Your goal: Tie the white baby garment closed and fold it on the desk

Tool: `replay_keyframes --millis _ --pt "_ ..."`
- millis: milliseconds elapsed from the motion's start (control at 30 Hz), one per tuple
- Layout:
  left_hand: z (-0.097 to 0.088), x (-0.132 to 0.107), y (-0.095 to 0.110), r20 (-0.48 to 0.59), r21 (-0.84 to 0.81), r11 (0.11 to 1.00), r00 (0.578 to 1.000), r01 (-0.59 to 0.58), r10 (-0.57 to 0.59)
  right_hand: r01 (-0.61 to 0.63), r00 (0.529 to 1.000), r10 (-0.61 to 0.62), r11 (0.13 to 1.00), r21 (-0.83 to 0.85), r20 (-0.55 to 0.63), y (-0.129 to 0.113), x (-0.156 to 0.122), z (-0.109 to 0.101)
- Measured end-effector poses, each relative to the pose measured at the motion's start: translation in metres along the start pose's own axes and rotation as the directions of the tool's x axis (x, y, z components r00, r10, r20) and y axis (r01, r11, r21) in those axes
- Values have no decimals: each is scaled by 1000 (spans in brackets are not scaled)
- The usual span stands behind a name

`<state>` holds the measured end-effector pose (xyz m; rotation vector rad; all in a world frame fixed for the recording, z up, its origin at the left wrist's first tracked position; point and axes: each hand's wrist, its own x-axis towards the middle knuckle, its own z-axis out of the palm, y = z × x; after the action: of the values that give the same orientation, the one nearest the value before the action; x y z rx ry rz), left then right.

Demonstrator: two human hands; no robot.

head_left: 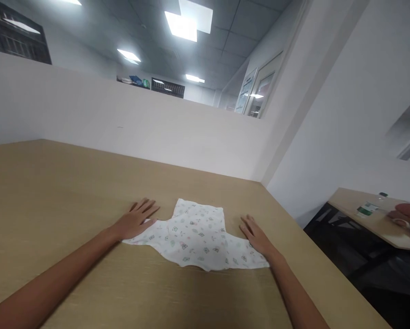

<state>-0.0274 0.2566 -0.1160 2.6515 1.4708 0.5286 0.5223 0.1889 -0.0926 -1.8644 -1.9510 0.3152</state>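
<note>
A small white baby top (pixel 199 235) with a scattered print of little figures lies spread out on the wooden table. Its body points away from me and its two sleeves reach out to the sides. My left hand (pixel 134 224) rests flat at the end of the left sleeve, fingers spread and partly on the bare tabletop. At the right sleeve, my right hand (pixel 256 235) lies with its fingers stretched forward, touching the sleeve's outer edge. Neither hand grasps the cloth.
The light wooden table (pixel 71 183) meets a low white partition (pixel 157 132) at the back and a white wall (pixel 335 114) at the right. On a second table (pixel 348 201) at far right stand a bottle (pixel 368 208) and a reddish object (pixel 408 211), blurred.
</note>
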Motion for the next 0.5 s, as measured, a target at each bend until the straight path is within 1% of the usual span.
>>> replay_keyframes --millis 67,133,200,233,267,333,400,433,500 --pt "7 3 -6 -29 -3 999 999 39 -39 16 999 -17 1000 -10 -41 7 1 3" --pt "6 5 -12 -76 -60 996 995 66 -70 36 995 -35 999 7 -92 6 3 -1" --pt "-3 5 -18 -119 -169 982 988 78 -99 69 987 -61 996 53 -147 0 2 -12" --pt "-11 4 -22 -115 -233 969 987 80 -110 84 984 -71 994 75 -161 -3 -1 -19" --pt "-19 2 -26 -88 -294 952 990 82 -113 90 985 -75 992 92 -155 -5 -4 -27" --pt "-36 -4 -35 24 -391 915 995 95 -93 63 996 -55 992 107 -76 -7 -14 -42" --pt "-51 -10 -44 123 -433 896 991 105 -56 -1 999 -5 992 124 52 -5 -24 -54" --pt "-56 -12 -48 150 -429 898 988 103 -42 -31 993 15 990 139 114 -3 -28 -59" --pt "-61 -15 -54 172 -385 917 984 104 -40 -68 977 27 980 186 210 1 -32 -65"
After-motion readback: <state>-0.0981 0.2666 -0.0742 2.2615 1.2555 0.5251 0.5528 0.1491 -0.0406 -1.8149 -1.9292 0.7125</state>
